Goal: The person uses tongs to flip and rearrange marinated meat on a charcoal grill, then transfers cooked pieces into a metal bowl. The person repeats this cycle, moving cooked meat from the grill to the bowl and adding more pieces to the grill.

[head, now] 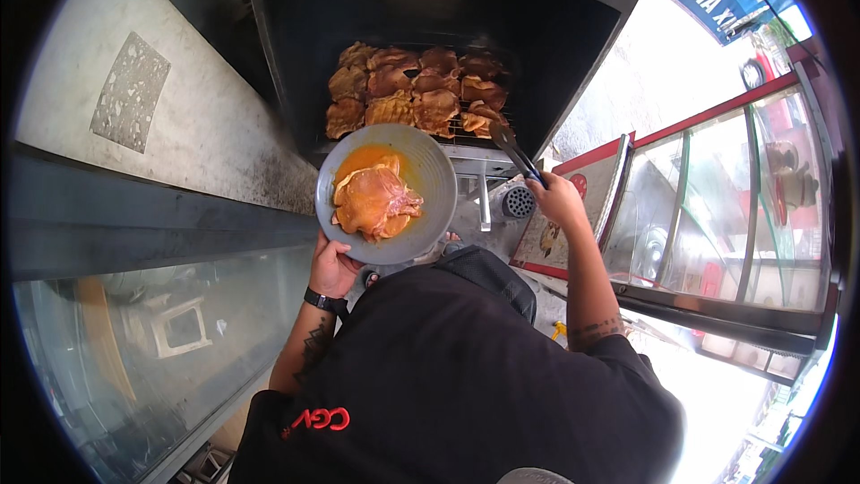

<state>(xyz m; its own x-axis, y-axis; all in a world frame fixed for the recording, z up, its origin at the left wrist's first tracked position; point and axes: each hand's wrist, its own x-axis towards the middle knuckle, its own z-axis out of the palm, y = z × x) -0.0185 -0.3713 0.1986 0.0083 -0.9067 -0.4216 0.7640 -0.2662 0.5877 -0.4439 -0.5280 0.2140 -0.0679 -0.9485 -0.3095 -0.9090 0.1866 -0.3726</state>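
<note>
My left hand grips the near-left rim of a round grey plate. Raw marinated meat slices are piled on it in orange marinade. In my right hand is a pair of metal tongs, its tips at a piece of meat on the grill's near right corner. Whether the tips pinch that piece cannot be made out. Rows of browned meat slices cover the wire grate. The plate stands just in front of the grill and hides part of its front edge.
A dark metal hood encloses the grill on its far side and flanks. On the floor stands a perforated charcoal briquette. To the right is a glass display case with a red frame; on the left, a stained wall and a glass panel.
</note>
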